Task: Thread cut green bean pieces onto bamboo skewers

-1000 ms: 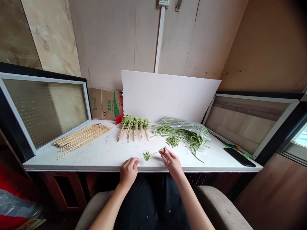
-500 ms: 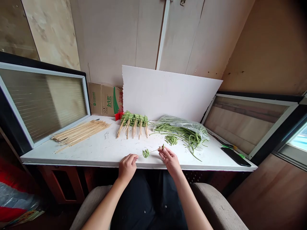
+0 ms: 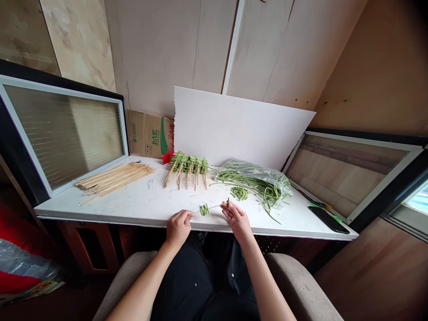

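Observation:
My left hand (image 3: 179, 226) is closed around one end of a thin bamboo skewer (image 3: 214, 206) above the table's front edge. Several short green bean pieces (image 3: 203, 210) are threaded in a row near the skewer's middle. At the skewer's other end, my right hand (image 3: 237, 219) pinches a single bean piece (image 3: 228, 202) between thumb and fingertips, against the tip. Just beyond that hand lies a small heap of cut bean pieces (image 3: 240, 193). Finished bean skewers (image 3: 189, 164) are stacked farther back, with their bare sticks pointing toward me.
Loose bamboo skewers (image 3: 115, 179) lie on the left of the white table (image 3: 133, 206). Long green beans (image 3: 257, 185) spill from a clear plastic bag (image 3: 254, 167) on the right. A black phone (image 3: 328, 219) rests near the right edge. A white board (image 3: 240, 127) and a cardboard box (image 3: 147, 133) stand behind.
The camera view has shifted slightly. Both hands keep nearly the same position, and the right fingers still hold the bean piece at the skewer's tip.

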`<state>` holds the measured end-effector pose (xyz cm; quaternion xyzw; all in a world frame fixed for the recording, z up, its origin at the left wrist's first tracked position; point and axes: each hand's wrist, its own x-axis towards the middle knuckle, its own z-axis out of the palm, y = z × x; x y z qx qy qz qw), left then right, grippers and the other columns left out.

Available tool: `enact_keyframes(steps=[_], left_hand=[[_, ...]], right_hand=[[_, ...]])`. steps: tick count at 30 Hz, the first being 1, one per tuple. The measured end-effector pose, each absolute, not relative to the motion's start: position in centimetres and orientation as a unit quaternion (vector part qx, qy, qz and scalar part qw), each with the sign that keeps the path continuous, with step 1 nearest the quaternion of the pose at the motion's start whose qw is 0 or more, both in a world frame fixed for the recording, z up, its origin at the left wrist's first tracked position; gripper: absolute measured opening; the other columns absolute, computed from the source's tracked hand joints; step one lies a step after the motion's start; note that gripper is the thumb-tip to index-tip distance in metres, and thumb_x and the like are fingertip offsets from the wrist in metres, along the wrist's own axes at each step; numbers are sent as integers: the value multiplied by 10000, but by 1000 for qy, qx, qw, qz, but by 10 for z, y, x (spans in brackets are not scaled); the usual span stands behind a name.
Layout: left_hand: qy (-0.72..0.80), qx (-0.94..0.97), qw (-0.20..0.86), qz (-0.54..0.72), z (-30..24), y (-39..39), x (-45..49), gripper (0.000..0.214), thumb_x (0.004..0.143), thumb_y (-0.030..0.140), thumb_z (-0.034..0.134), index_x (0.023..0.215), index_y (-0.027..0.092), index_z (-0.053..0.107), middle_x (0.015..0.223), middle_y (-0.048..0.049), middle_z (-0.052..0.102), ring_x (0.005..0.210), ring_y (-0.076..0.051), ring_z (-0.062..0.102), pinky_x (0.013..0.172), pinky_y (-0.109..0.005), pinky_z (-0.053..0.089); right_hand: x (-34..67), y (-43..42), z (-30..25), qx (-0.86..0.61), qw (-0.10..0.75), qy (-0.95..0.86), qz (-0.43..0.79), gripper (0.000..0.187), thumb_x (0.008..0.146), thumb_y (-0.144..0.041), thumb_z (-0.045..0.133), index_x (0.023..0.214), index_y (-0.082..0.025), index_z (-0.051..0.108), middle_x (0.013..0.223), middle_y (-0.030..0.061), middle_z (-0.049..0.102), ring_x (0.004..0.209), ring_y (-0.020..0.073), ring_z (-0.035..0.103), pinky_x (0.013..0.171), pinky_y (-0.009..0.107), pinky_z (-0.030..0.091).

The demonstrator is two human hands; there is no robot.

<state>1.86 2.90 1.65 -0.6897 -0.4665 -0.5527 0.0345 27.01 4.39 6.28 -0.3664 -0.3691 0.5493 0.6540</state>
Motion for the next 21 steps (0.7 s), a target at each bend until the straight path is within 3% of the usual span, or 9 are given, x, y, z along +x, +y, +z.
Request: enact_keyframes(steps=[8, 21], left_hand=[[-464, -691, 36, -553, 16, 30, 18, 301, 897, 19, 487, 880, 218, 711, 815, -11, 769, 741, -177, 730, 696, -274, 537], [-464, -695, 26, -549, 19, 28, 17, 407, 771, -72, 440, 843, 227, 706, 815, 8, 784, 773, -179, 752, 699, -275, 550]], right_hand=[[271, 42, 64, -365, 655, -366, 551, 429, 669, -459, 950, 994, -215, 813, 1073, 100, 813, 1105, 281, 758, 979, 384, 582], [272, 42, 61, -390, 676, -364, 508, 393, 593, -419, 982, 865, -181, 830, 881, 68, 803, 936, 243, 753, 954, 400, 593]])
